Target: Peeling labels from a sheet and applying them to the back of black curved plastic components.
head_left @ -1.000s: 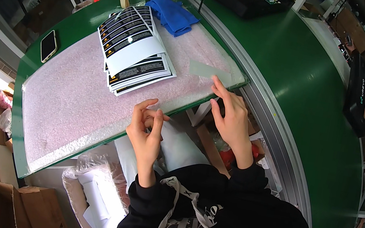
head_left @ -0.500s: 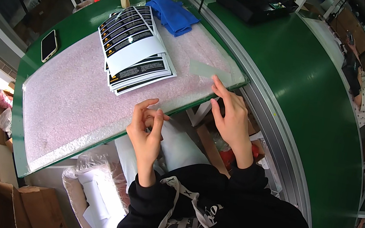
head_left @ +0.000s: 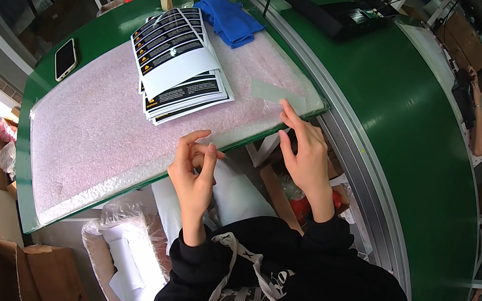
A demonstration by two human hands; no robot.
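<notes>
While right hand (head_left: 311, 156) lies flat, fingers spread, beside clear film strip (head_left: 269, 92) on pink foam mat (head_left: 96, 131), left hand (head_left: 193, 171) pinches something too small to identify. Film: thin, limp, featherweight; likely best lifted by corner.

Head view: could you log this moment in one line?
left hand: pinching small clear piece | right hand: fingers on pink foam mat edge | label stack: untouched

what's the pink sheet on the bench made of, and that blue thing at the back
The pink sheet looks like soft plastic foam or bubble wrap: matte, with a fine dimpled texture. The blue thing seems to be woven cloth, since it lies crumpled in soft folds with no shine.
</notes>
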